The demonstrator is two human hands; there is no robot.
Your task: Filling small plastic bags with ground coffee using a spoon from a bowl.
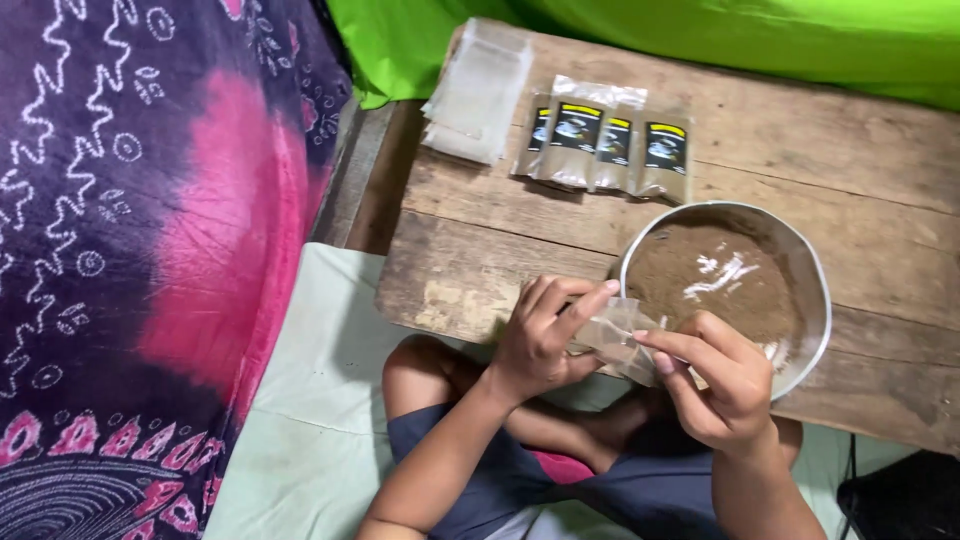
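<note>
Worn plank table (pixel 480 250) — green cloth (pixel 700 40) behind

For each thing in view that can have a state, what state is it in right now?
Small clear plastic pouch: empty, held between both hands.
Left hand: gripping the pouch.
Right hand: pinching the pouch's edge.
Round metal bowl: uncovered, holding brown powder, on the wooden board.
Four small labelled packets: filled, lying flat.
Stack of clear pouches: empty, lying flat.

Rough, weathered wood bench (pixel 860 150); shiny metal bowl (pixel 815 270) of matt brown powder (pixel 680 280); glossy clear plastic pouch (pixel 615 335); soft patterned cloth (pixel 150 250)
</note>
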